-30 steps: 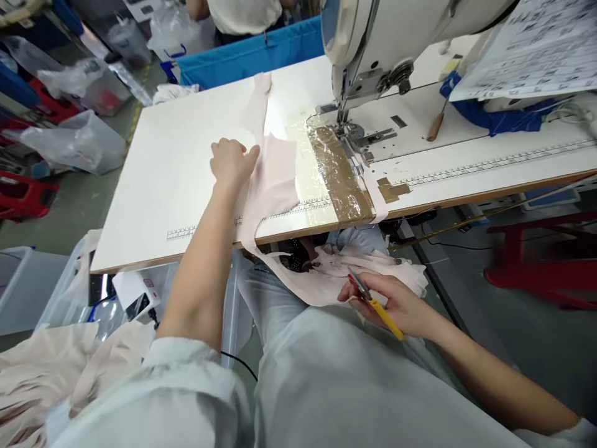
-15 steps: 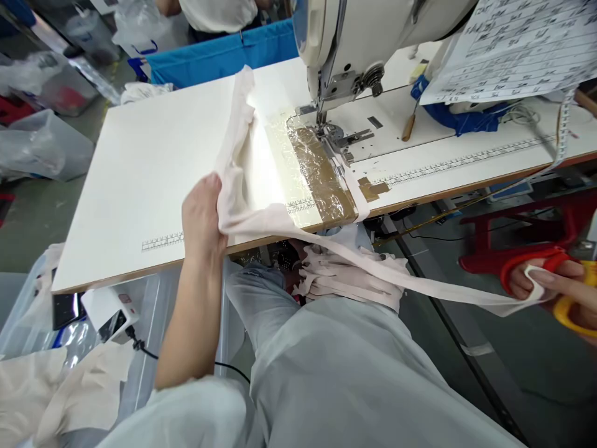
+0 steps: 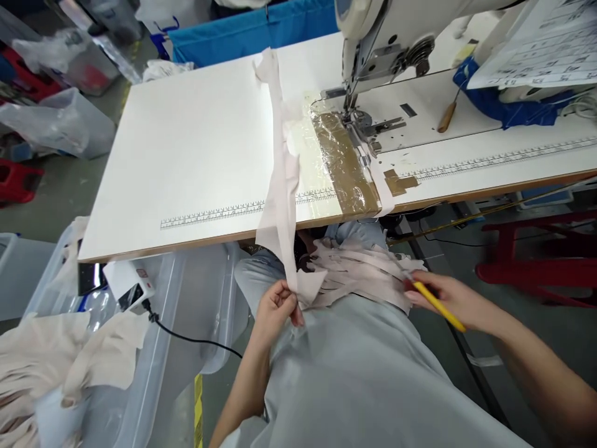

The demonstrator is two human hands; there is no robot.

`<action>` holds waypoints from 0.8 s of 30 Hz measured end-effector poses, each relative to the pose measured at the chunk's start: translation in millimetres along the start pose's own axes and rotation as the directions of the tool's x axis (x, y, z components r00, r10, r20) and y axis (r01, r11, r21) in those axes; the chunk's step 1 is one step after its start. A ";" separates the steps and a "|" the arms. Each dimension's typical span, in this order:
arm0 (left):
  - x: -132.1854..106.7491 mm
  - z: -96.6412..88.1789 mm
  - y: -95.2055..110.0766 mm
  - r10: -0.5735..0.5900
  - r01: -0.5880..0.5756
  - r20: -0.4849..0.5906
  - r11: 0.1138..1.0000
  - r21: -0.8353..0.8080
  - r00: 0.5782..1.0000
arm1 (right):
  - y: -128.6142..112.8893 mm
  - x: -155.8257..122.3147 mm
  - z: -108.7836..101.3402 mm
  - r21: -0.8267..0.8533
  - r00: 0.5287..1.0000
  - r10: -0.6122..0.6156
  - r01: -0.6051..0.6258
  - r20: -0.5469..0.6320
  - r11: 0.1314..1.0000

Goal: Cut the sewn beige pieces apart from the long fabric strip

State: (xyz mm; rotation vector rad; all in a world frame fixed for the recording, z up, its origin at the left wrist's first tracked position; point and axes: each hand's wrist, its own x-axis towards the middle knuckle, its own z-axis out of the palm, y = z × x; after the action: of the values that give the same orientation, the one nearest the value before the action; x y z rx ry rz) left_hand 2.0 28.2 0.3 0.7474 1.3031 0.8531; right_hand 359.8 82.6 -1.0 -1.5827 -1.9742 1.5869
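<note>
While a pale pink fabric strip (image 3: 280, 168) drapes over the near edge of the tabletop (image 3: 196, 143), the left hand (image 3: 275, 314) pinches its hanging end. Beyond that edge, the right hand (image 3: 466, 303) has its fingers wrapped around yellow-handled scissors (image 3: 438, 303); open tabletop spans from strip to left edge.

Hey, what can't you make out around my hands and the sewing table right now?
All in the head view:
- Scissors: blades blurred; part of the handles covered by the right hand.
- Cloth strip: the bit inside the left hand's grip, hidden by that hand.
- Paper sheet: print too small and blurred; cut off by the picture's edge.
- Sewing machine: upper part cut off by the top edge.
</note>
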 end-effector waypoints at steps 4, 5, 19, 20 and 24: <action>-9.1 6.7 9.2 0.004 -0.002 0.058 1.000 -0.026 0.998 | -66.8 47.2 19.3 0.021 0.904 -0.167 0.173 0.394 0.985; -9.2 6.0 12.2 0.002 -0.001 0.056 1.000 -0.015 0.998 | -76.7 56.3 19.1 -0.013 0.874 -0.181 0.210 0.451 0.978; 13.7 1.3 24.8 0.004 -0.005 -0.014 0.995 -0.098 1.000 | -109.8 100.4 18.3 -0.134 0.780 -0.214 0.355 0.588 0.925; 13.4 1.6 24.3 0.001 -0.002 -0.017 0.995 -0.101 1.000 | -111.4 101.9 18.6 -0.149 0.777 -0.210 0.362 0.593 0.920; 11.6 1.9 21.5 -0.013 0.009 -0.030 0.991 -0.134 0.999 | -114.6 106.6 21.7 -0.308 0.798 -0.208 0.438 0.566 0.845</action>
State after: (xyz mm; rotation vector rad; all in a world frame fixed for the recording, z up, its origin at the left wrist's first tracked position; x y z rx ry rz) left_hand 2.2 49.0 13.1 0.6235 1.2627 0.9368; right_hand 229.2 165.9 30.3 -0.8498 -2.8600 1.6161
